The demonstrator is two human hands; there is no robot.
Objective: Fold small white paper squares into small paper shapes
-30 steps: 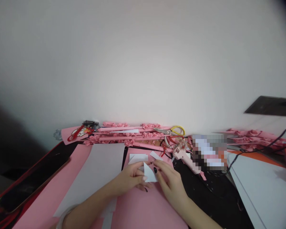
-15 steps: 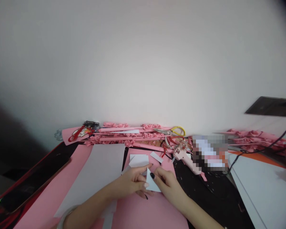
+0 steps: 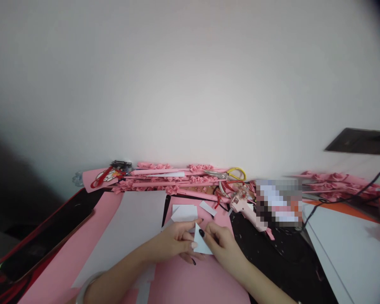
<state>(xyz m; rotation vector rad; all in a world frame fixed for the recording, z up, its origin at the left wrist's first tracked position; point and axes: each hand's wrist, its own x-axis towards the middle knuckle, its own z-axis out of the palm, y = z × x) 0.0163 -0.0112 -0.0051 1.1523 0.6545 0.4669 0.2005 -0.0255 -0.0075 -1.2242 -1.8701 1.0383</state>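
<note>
Craft wkspace, bldg type unclear; glue gun (image 3: 248,213), scissors (image 3: 223,175), pink paper flowers (image 3: 201,167)

We're getting soft, muted light, brightest mid-wall (image 3: 202,97) and fading gray outward. Lower left sinks into heavy shadow, and our top right corner blurs to black. The small white paper (image 3: 202,246) reads nice and bright, but we've got chunky pixelation beside the glue gun (image 3: 249,214).
</note>
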